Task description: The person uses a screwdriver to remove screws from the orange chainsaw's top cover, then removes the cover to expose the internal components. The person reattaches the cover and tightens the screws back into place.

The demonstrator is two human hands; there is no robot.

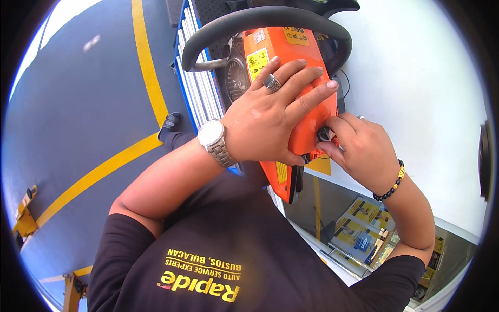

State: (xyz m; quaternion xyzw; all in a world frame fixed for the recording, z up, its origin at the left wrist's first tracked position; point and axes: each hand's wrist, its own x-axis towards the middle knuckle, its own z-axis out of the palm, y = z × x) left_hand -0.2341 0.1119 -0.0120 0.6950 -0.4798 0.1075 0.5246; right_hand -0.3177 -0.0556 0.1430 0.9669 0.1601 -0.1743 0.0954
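An orange chainsaw body (304, 54) with a curved black front handle (260, 21) rests on the edge of a white counter. My left hand (270, 114), wearing a ring and a silver wristwatch, lies flat on the orange cover and presses it down. My right hand (358, 148), with a beaded bracelet at the wrist, pinches a small black knob (323, 135) on the saw's right side between thumb and fingertips.
The white counter (426, 104) spreads to the right. A blue and white ribbed panel (195, 88) stands left of the saw. Below the counter sit yellow and blue boxes (364, 229). The dark floor carries yellow lines (104, 171).
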